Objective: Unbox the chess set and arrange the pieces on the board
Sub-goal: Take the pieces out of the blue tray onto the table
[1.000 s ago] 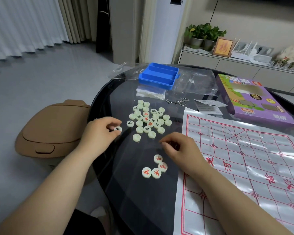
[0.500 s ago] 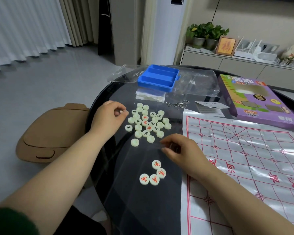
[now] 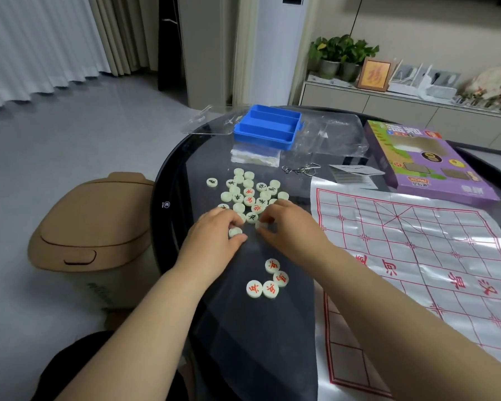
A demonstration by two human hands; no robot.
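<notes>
Nearest on the dark glass table [image 3: 243, 342] lie four red-marked pieces [image 3: 268, 280] in a tight cluster. They sit just left of the printed board sheet [image 3: 417, 256], which spreads flat over the table's right side.

Just beyond them, the two hands have come together since half a second ago. The left hand [image 3: 214, 238] has drawn nearer from the far left of the loose pile [image 3: 250, 195], and the right hand [image 3: 292, 227] has moved from the board's edge toward the pile. Both now sit at the pile's near edge, knuckles up and almost touching. The left thumb and curled fingers pinch a blank-faced disc [image 3: 235, 232]. The right thumb and curled fingertips close on another pale disc [image 3: 261, 225]. A lone black-marked piece [image 3: 211, 182] lies at the pile's far left, where the left hand was.

Farther off are a metal ring puzzle [image 3: 298, 169], a folded leaflet [image 3: 355, 173], a blue tray [image 3: 268, 127] and, on the right, the purple box [image 3: 425, 166]. Left of the table a tan lidded bin [image 3: 90, 224] stands on the pale floor. Curtains [image 3: 41, 41] and a low cabinet [image 3: 402, 108] with potted plants [image 3: 340, 53] line the back.
</notes>
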